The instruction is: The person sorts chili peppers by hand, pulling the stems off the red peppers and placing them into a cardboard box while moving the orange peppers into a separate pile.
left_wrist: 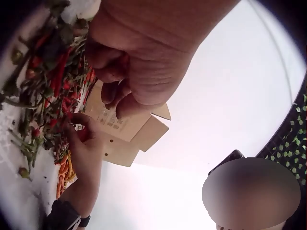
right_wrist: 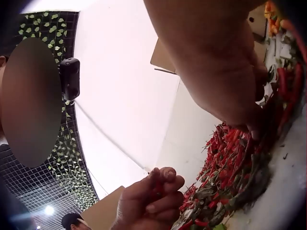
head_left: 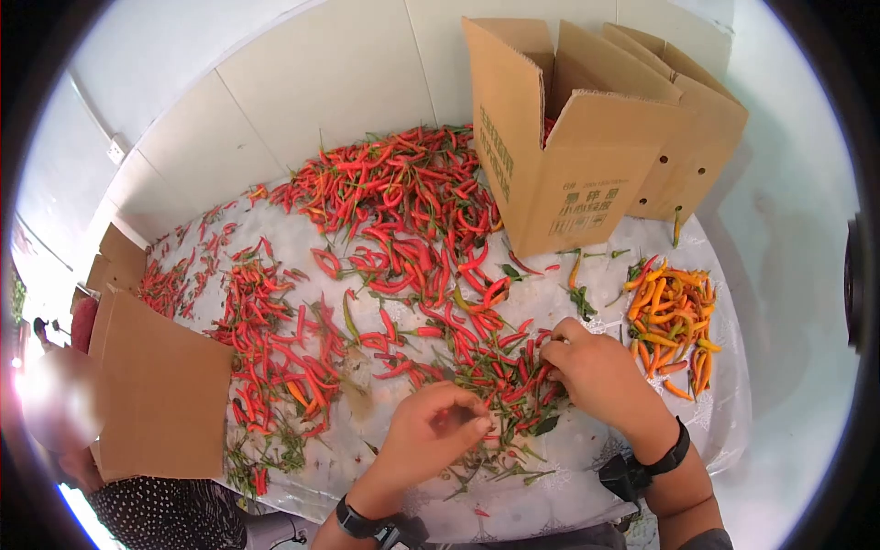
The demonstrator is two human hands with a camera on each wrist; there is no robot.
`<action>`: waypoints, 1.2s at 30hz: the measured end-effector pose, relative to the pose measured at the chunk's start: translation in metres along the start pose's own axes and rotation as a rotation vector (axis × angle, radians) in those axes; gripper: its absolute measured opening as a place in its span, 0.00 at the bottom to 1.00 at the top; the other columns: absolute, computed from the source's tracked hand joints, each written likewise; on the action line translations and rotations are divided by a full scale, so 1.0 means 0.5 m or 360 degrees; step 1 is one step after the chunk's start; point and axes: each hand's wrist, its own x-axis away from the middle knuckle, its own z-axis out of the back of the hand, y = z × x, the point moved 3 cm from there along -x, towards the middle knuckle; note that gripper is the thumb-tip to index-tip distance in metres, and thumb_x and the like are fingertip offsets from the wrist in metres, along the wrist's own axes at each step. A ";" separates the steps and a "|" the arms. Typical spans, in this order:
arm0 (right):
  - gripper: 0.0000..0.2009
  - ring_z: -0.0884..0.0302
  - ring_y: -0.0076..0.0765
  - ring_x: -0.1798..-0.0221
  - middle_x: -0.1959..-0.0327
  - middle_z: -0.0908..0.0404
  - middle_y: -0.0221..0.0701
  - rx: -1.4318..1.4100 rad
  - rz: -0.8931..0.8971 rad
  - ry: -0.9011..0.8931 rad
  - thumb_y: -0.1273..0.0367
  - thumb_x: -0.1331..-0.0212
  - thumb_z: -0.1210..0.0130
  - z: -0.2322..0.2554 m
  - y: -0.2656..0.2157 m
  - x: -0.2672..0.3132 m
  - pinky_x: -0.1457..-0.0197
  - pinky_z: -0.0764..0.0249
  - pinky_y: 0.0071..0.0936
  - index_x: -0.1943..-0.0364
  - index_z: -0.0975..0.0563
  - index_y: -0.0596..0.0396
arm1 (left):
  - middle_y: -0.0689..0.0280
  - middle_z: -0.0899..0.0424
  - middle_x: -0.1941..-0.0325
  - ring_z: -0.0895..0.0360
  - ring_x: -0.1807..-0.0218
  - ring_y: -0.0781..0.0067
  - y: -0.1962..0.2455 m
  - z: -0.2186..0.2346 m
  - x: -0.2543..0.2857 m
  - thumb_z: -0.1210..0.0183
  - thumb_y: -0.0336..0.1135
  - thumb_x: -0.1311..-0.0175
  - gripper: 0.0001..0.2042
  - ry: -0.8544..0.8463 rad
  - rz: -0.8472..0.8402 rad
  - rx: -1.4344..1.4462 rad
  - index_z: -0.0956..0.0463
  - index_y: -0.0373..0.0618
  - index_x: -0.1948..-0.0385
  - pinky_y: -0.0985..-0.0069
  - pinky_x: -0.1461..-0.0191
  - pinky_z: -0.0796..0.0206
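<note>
My left hand (head_left: 433,435) is raised above the near edge of the pile, its fingers curled round red peppers (head_left: 445,420) that show in the palm. In the right wrist view, red also shows between the fingers of this left hand (right_wrist: 153,199). At the right side of the stemmy red pile (head_left: 509,380), my right hand (head_left: 596,371) reaches down with bent fingers and pinches at a red pepper; the fingertips are partly hidden. The left wrist view has the right hand (left_wrist: 86,148) low against the peppers and green stems (left_wrist: 57,81).
Orange peppers (head_left: 674,321) form a heap at the right. Behind stands an open cardboard box (head_left: 587,174), beside another. More red peppers (head_left: 394,174) spread across the back and left of the covered table. At far left are a cardboard box (head_left: 160,394) and another person (head_left: 165,513).
</note>
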 end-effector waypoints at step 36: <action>0.07 0.38 0.14 0.84 0.77 0.27 0.24 -0.2501 -0.0543 -0.0238 0.68 0.43 0.42 -0.102 -0.085 0.005 0.82 0.45 0.14 0.65 0.26 0.54 | 0.60 0.27 0.76 0.27 0.74 0.69 0.000 -0.003 0.007 0.40 0.28 0.48 0.06 -0.0037 -0.0158 -0.0481 0.26 0.38 0.71 0.73 0.70 0.36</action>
